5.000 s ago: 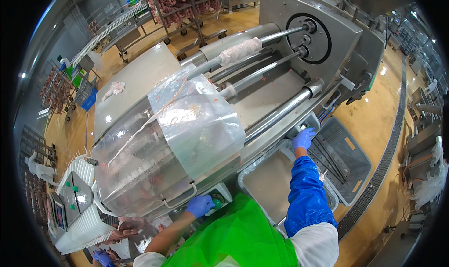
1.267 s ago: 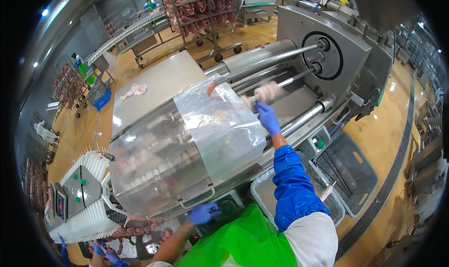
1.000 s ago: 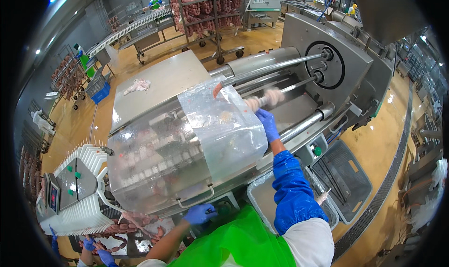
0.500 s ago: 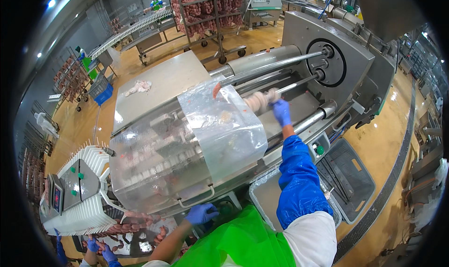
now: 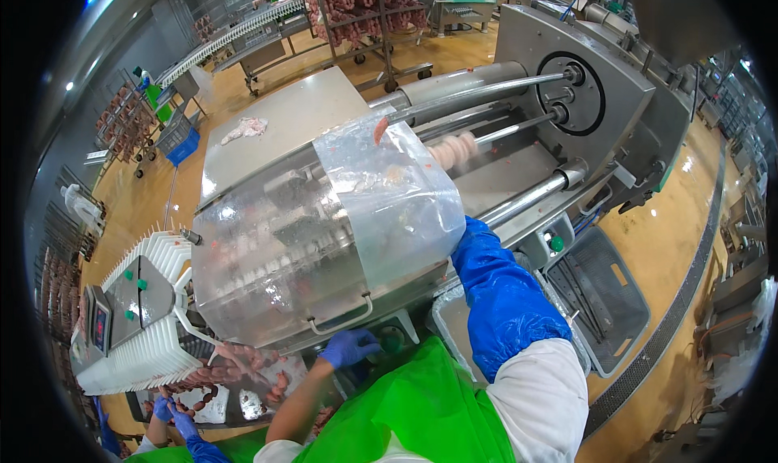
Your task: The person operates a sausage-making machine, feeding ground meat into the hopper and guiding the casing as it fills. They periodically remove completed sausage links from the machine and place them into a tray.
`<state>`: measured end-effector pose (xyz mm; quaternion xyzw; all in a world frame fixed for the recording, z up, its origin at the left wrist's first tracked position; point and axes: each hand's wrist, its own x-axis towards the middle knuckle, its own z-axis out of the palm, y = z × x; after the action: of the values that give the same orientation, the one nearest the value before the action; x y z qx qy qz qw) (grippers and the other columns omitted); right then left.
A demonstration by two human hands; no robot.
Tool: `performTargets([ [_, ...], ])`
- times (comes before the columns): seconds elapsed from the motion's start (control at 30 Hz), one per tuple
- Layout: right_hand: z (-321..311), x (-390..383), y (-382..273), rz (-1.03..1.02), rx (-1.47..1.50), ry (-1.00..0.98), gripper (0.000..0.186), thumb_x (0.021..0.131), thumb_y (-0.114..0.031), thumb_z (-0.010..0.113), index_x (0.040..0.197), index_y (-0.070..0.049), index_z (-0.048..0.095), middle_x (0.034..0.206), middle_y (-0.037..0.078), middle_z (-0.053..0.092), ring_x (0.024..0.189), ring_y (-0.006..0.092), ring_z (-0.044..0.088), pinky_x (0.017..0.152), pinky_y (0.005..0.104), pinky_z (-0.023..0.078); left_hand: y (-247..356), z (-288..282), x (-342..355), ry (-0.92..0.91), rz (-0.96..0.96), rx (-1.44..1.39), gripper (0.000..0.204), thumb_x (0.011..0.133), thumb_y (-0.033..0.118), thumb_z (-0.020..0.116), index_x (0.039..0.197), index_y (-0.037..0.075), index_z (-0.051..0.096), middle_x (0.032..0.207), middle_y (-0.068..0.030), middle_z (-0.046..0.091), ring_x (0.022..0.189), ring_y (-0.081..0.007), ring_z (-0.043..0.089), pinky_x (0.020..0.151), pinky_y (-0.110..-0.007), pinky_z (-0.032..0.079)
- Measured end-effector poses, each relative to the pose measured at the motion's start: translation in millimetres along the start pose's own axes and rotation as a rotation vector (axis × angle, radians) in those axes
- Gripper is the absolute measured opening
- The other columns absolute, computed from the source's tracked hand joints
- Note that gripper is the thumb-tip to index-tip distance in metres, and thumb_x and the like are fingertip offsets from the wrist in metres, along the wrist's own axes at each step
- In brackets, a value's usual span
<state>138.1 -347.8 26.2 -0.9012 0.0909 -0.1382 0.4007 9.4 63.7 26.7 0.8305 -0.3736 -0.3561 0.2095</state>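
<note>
My left grip (image 5: pixel 350 348) by green button (image 5: pixel 393 339), hold unclear. Right grip hidden (blue sleeve (image 5: pixel 504 305) ends at clear flap (image 5: pixel 389 192)), can't tell. Pale casing (image 5: pixel 454 150) bunched on rod (image 5: pixel 517 128) beside flap. Probably tending casing; next calls for fingers clear.

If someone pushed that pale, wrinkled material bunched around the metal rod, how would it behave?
The pale, wrinkled material is probably soft and floppy, since it gathers in uneven folds. Pushed lengthwise, it might slide along the smooth, shiny metal rod. It seems unlikely to roll away, because the rod runs through it.
</note>
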Motion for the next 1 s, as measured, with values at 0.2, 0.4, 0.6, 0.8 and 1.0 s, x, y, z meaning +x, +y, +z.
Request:
performTargets([
  [0.2,-16,-26,15,-0.008,-0.041,-0.009,0.026,0.084,-0.023,0.061,0.104,-0.007,0.069,0.108,0.02,0.067,0.096,0.0389,0.064,0.079,0.0443,0.052,39,-41,-9,-0.363,0.107,0.172,0.054,0.086,0.048,0.062,0.12,0.006,0.062,0.115,-0.0209,0.064,0.107,-0.0358,0.062,0.093,-0.042,0.047],
  [0.4,-37,-63,46,0.025,-0.099,-0.046,0.026,0.084,-0.023,0.06,0.104,-0.008,0.069,0.108,0.02,0.067,0.096,0.0394,0.064,0.079,0.0452,0.052,59,-56,-18,-0.298,0.125,0.164,0.057,0.09,0.052,0.058,0.122,0.005,0.059,0.112,-0.0195,0.065,0.106,-0.0374,0.061,0.092,-0.044,0.047],
  [0.6,-56,-68,57,0.01,-0.141,-0.135,0.027,0.084,-0.023,0.06,0.104,-0.008,0.069,0.108,0.02,0.066,0.096,0.0398,0.063,0.079,0.0461,0.052,29,-37,-42,-0.344,0.166,0.124,0.057,0.09,0.055,0.057,0.121,0.007,0.06,0.111,-0.018,0.065,0.104,-0.0366,0.062,0.09,-0.044,0.048],
  [0.8,-65,-89,22,-0.083,-0.199,-0.272,0.027,0.083,-0.023,0.06,0.104,-0.008,0.068,0.109,0.02,0.066,0.096,0.0403,0.063,0.078,0.047,0.051,108,-111,-54,-0.488,0.202,-0.001,0.04,0.093,0.039,0.061,0.118,0.008,0.063,0.107,-0.0134,0.068,0.094,-0.0269,0.066,0.083,-0.037,0.051],
  [1.0,-76,-92,-14,-0.186,-0.287,-0.081,0.027,0.083,-0.023,0.06,0.104,-0.009,0.068,0.109,0.02,0.066,0.097,0.0408,0.063,0.078,0.0479,0.051,204,-221,-25,-0.034,0.363,-0.078,0.024,0.094,0.023,0.061,0.103,0.002,0.07,0.093,-0.0081,0.071,0.083,-0.0121,0.064,0.076,-0.029,0.051],
])
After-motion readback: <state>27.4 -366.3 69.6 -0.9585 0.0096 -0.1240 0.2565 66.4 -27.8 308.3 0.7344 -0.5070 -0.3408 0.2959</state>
